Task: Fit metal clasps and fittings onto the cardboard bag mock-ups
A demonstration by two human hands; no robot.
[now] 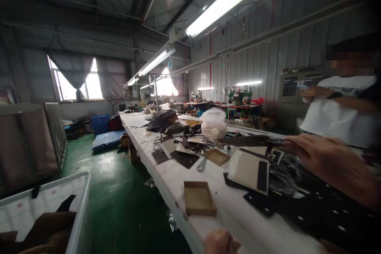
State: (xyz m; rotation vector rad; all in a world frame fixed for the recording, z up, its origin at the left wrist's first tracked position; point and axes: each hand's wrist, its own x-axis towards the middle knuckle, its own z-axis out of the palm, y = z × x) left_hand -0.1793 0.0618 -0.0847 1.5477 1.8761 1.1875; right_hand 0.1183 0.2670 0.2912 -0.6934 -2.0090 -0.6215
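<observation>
My right hand (330,162) reaches in from the right edge above the table, slightly blurred. Its fingers are closed on the end of a dark flat piece (250,141) that points left over the clutter. Under that hand lie clear plastic bags (282,172) and black sheets with pale spots (297,206). Beside them is a stack of beige panels (247,168) with a black strip. At the bottom edge, my left hand (222,242) is curled close to the table edge; whatever its fingers hold is hidden. Just beyond it sits an open shallow cardboard box (200,198).
The long white table (166,178) runs away from me, with dark and beige pieces and a plastic bag (213,123) on it. A white bin (80,214) holding brown material stands lower left. A person (342,103) stands across the table at right.
</observation>
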